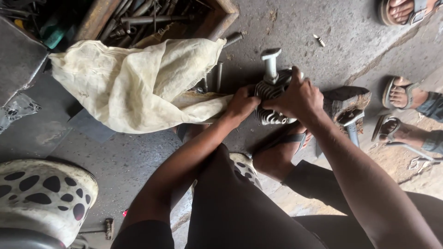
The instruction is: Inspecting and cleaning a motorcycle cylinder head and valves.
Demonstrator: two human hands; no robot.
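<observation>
Left hand (241,104) clenched on cloth (138,83) at finned cylinder (272,99), right hand (297,99) clamped over it; could tip off, cloth snagging fins

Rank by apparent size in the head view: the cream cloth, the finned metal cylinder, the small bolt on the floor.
1. cream cloth
2. finned metal cylinder, partly hidden by both hands
3. small bolt

**Soft daylight, sharp centre, dark tool box**

We see even daylight brightest on the cream cloth (134,83), which nearly glares. Above it the wooden tool box (152,18) sinks into shadow. Below it our legs read almost black. Edges bend slightly.
</observation>
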